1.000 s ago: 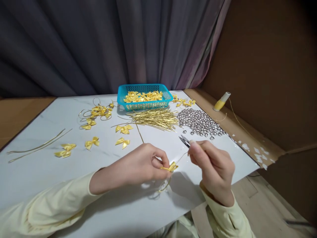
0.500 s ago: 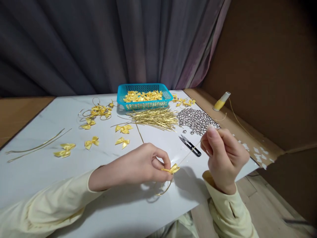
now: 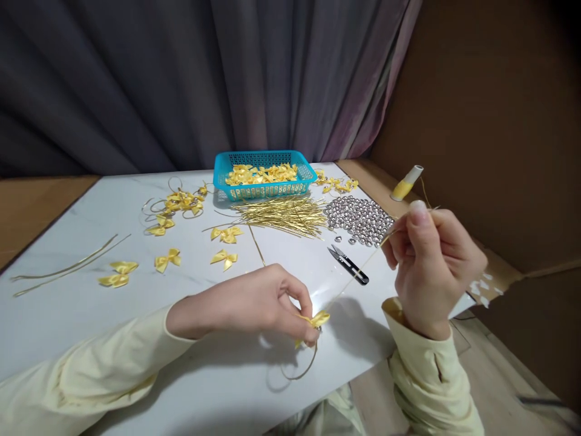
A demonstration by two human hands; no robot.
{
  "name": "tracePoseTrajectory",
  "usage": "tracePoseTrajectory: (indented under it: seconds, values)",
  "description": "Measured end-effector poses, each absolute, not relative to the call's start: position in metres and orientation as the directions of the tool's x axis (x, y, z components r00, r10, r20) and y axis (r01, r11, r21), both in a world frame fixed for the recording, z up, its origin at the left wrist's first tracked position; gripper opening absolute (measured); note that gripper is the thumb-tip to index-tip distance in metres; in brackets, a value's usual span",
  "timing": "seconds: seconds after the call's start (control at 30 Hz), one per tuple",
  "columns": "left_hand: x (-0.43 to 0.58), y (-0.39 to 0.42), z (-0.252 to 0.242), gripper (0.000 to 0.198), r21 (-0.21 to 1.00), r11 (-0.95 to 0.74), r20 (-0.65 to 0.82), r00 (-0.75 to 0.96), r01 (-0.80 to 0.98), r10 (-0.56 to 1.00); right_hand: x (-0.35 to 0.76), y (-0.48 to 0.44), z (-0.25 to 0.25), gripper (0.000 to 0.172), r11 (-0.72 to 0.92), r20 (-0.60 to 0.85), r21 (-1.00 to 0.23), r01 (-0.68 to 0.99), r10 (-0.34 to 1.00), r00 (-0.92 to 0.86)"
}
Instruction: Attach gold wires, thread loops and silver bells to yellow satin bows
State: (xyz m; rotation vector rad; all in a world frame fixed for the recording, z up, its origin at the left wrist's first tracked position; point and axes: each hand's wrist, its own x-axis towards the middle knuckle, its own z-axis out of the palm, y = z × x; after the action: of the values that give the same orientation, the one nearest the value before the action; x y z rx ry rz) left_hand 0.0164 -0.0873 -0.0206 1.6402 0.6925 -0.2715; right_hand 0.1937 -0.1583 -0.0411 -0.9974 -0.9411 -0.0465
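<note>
My left hand (image 3: 276, 306) pinches a yellow satin bow (image 3: 320, 319) low over the front of the white table. A small silver bead shows at the bow's underside, partly hidden by the fingertips. From the bow a gold cord (image 3: 305, 373) curves down in an open loop. A thin yellow thread (image 3: 358, 272) runs taut up to the right from the bow. Its other end is gripped between the thumb and fingers of my right hand (image 3: 431, 263), raised over the table's right side. Under the thread lie black-handled thread snips (image 3: 349, 266).
A blue basket (image 3: 265, 192) holds many yellow bows. In front are a heap of gold cords (image 3: 284, 217) and silver beads (image 3: 358, 218). Loose bows (image 3: 167, 260) and looped bows (image 3: 181, 203) lie left. A yellow thread spool (image 3: 407, 183) stands on the cardboard at right.
My right hand has moved right and slightly up, drawing the thread longer. The left hand stays almost in place with the bow, and the cord loop beneath it hangs wider and lower.
</note>
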Motion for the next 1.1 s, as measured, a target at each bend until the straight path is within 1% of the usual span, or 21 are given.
tracePoseTrajectory:
  seconds: [0.17, 0.3, 0.47, 0.8, 0.97, 1.1]
  values:
    - [0.0172, -0.0857, -0.0177, 0.023, 0.811, -0.071, -0.543, 0.793, 0.58, 0.275, 0.1982, -0.154, -0.0411, 0.027, 0.61, 0.668, -0.713, 0.346, 0.439, 0.601]
    - [0.016, -0.0846, -0.0171, 0.025, 0.818, -0.037, -0.548, 0.798, 0.574, 0.252, 0.2001, -0.1534, -0.044, 0.029, 0.566, 0.651, -0.74, 0.364, 0.467, 0.598]
    - [0.0146, -0.0838, -0.0149, 0.026, 0.808, -0.081, -0.545, 0.793, 0.583, 0.273, 0.2013, -0.1543, -0.0456, 0.029, 0.559, 0.648, -0.747, 0.36, 0.489, 0.584]
    - [0.0146, -0.0842, -0.0122, 0.021, 0.813, -0.06, -0.546, 0.796, 0.578, 0.261, 0.1997, -0.1544, -0.0444, 0.027, 0.564, 0.641, -0.752, 0.342, 0.502, 0.581]
    - [0.014, -0.0838, -0.0133, 0.024, 0.81, -0.078, -0.544, 0.794, 0.582, 0.273, 0.1989, -0.154, -0.0434, 0.027, 0.572, 0.647, -0.745, 0.344, 0.494, 0.58]
    - [0.0144, -0.0851, -0.0134, 0.026, 0.797, -0.057, -0.572, 0.782, 0.601, 0.248, 0.198, -0.1531, -0.0427, 0.028, 0.584, 0.65, -0.74, 0.333, 0.493, 0.579]
